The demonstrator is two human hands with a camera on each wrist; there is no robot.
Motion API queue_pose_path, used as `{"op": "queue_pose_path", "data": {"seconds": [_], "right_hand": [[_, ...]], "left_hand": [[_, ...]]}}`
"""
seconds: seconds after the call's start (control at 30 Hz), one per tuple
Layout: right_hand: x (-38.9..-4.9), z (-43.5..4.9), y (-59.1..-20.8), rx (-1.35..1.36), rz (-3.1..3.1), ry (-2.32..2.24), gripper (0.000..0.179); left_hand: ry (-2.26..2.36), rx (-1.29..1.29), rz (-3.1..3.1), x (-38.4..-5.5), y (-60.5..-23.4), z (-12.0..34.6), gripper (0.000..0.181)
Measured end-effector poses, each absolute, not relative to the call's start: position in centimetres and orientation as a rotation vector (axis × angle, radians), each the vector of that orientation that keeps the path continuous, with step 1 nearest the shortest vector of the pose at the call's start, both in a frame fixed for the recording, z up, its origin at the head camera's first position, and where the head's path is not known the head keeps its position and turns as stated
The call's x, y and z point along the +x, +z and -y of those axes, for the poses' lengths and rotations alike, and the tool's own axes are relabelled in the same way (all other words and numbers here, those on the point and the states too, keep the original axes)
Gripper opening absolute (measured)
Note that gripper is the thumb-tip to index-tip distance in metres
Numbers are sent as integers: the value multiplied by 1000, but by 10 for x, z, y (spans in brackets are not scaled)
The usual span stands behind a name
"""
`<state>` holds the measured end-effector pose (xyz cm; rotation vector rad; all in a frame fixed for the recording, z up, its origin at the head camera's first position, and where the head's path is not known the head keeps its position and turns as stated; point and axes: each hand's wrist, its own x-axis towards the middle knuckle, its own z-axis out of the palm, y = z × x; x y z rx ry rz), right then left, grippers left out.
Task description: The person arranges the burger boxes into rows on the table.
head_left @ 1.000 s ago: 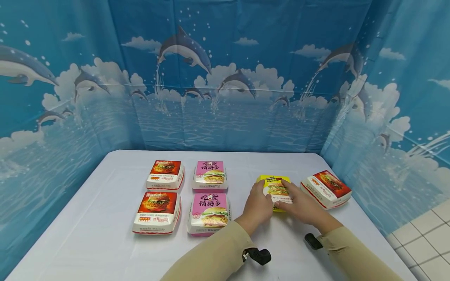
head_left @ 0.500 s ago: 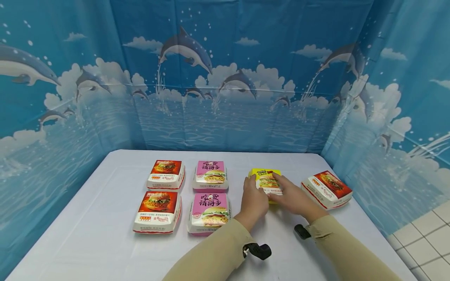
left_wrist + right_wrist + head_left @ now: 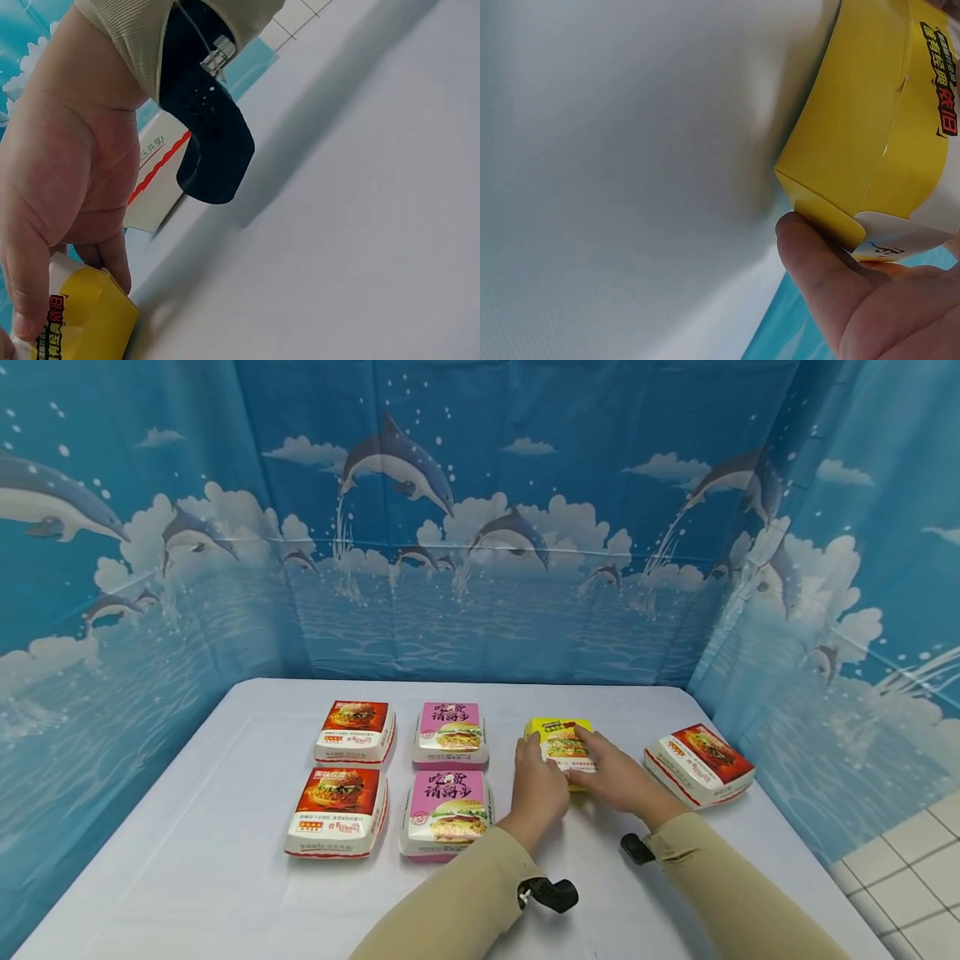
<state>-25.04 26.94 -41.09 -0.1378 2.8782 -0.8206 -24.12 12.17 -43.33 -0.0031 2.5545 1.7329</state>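
Observation:
A yellow burger box (image 3: 566, 747) with a burger picture on its lid is held between both hands at the table's right half. My left hand (image 3: 538, 789) grips its left side, thumb toward the near edge. On the opposite side my right hand (image 3: 611, 777) holds it, fingers reaching along the right wall and over the lid's corner. In the left wrist view, the right hand (image 3: 64, 172) comes down over the box's yellow end (image 3: 101, 322). The right wrist view shows right-hand fingers (image 3: 810, 262) against the box's lower corner (image 3: 847, 127), close over the white cloth.
Two pink burger boxes (image 3: 450, 731) form a column left of the hands. Farther left, two red-and-white ones (image 3: 337, 810) make another. A red-and-white box (image 3: 701, 764) lies angled near the right edge of the white table (image 3: 225, 877). A dolphin-print curtain (image 3: 480, 610) surrounds the table.
Both hands have carried the yellow box leftward and slightly away from me, closer to the pink column. Most of that shift came in the first half second. The other boxes stay put.

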Motion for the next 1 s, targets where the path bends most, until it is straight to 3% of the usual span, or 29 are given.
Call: {"op": "queue_pose_path", "data": {"seconds": [0.67, 1.0], "right_hand": [[-268, -271, -394, -153, -2877, -782, 93], [-279, -269, -400, -150, -2843, -780, 88]], "left_hand": [[1666, -70, -2555, -246, -403, -127, 64], [1636, -101, -2552, -254, -406, -126, 72]]}}
